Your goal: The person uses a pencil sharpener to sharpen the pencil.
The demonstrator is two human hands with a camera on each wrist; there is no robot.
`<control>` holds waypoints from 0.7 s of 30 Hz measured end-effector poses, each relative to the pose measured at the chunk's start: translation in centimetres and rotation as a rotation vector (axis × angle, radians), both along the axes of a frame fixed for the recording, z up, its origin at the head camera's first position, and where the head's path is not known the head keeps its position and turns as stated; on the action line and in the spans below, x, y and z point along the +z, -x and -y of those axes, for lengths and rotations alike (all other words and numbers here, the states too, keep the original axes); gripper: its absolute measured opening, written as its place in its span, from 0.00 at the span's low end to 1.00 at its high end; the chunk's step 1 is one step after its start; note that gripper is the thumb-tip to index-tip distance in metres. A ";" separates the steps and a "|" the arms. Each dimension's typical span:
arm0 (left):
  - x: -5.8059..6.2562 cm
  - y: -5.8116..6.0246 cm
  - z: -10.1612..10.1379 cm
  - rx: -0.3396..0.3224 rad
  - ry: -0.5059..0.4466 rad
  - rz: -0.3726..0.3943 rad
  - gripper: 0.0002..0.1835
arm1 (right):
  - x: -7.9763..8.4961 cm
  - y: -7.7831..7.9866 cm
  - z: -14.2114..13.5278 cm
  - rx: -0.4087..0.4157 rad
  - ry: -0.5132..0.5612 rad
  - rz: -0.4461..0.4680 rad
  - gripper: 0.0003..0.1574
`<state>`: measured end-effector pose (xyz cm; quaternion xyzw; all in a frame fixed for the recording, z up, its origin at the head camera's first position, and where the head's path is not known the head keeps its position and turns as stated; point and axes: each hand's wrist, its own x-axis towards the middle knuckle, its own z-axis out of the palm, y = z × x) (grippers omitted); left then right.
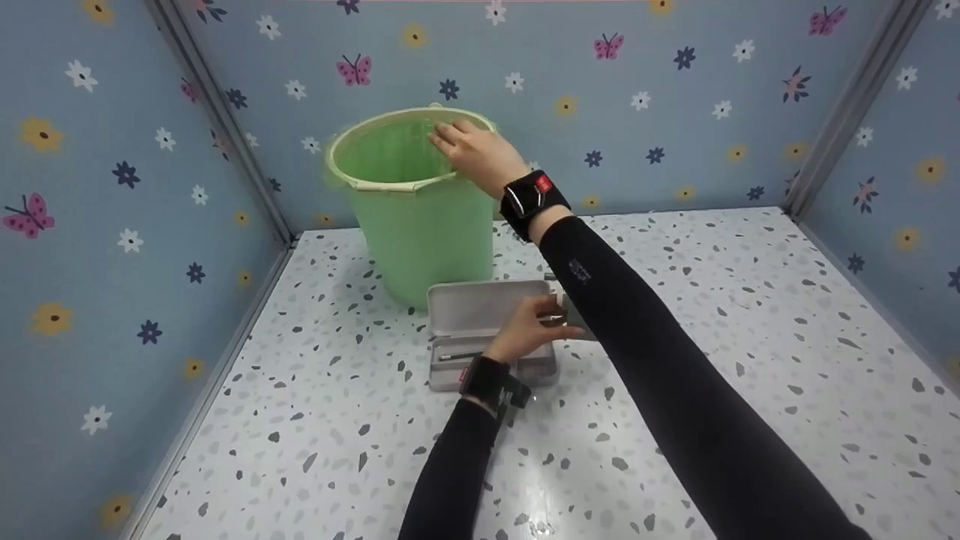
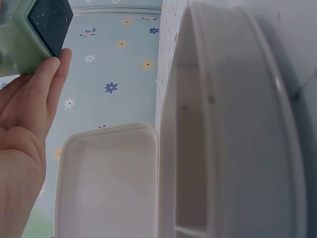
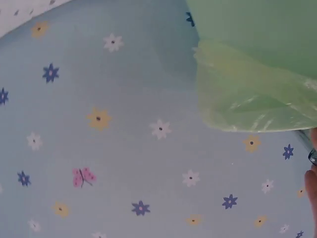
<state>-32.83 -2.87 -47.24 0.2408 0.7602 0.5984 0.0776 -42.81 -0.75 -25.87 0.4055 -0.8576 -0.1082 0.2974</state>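
Observation:
My left hand grips a green box-shaped object with a dark, speckled end face, above the right part of an open pencil case. In the head view my right forearm hides most of that object. A pencil lies in the case's tray. My right hand reaches over the rim of a green bin. At the right edge of the right wrist view, its fingers pinch a small dark, shiny thing; I cannot tell what it is.
A thin yellow-green bin liner hangs over the bin's rim outside. The bin stands behind the pencil case on a speckled white tabletop. Flower-patterned panels enclose the back and both sides.

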 end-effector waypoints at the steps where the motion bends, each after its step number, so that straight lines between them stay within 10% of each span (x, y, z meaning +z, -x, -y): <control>1: 0.0 0.0 0.0 0.001 0.002 0.006 0.21 | -0.1 0.0 -0.2 0.017 -0.036 -0.036 0.29; 8: -0.1 0.0 -0.3 0.006 -0.001 0.017 0.18 | 0.2 -0.1 -1.1 0.094 -0.177 -0.199 0.26; 21: -0.1 -0.1 0.2 -0.006 -0.029 0.058 0.21 | 1.4 -0.1 -2.5 0.006 -0.116 -0.190 0.30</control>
